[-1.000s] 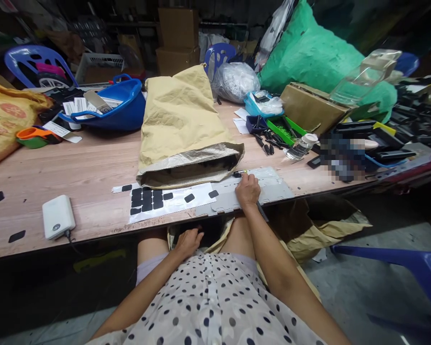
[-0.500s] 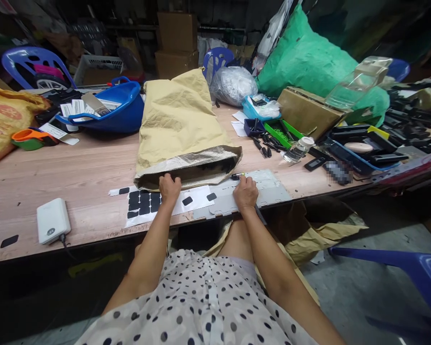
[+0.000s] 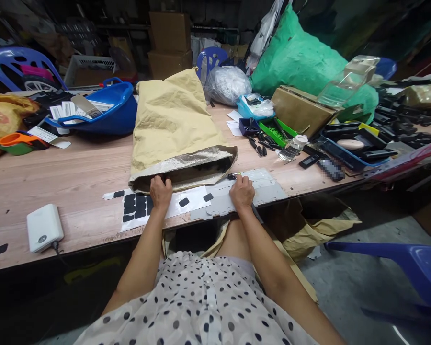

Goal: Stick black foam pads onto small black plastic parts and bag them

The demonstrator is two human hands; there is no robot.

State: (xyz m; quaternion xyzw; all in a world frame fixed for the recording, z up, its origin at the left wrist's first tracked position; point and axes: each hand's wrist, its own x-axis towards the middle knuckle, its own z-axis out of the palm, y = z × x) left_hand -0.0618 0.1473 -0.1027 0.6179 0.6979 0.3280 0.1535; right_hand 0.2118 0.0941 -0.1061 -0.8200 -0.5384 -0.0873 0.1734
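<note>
My left hand (image 3: 161, 192) is closed at the mouth of a tan paper sack (image 3: 168, 120), its fingers curled over the lower lip; what they grip is hidden. The sack lies flat, its dark opening facing me. Beneath the hand is a white sheet of black stickers (image 3: 140, 206), with two loose black pieces to its right. My right hand (image 3: 242, 192) is closed over a grey board (image 3: 264, 187) right of the sack. A small black piece with a yellow-green end (image 3: 233, 176) shows just beyond its fingers, and a dark strip (image 3: 257, 214) shows below the wrist. The hand hides what it holds.
A white power bank (image 3: 45, 227) with a cable lies at left. Behind it stands a blue basin (image 3: 109, 112) of white packets. At right are a green tray (image 3: 278, 132), a clear bottle (image 3: 292, 147), a cardboard box (image 3: 301, 112) and a blue basket of black items (image 3: 348, 158).
The whole view has shifted slightly, so the table's things appear a little further left. Both hands keep nearly the same places against the sack and board.
</note>
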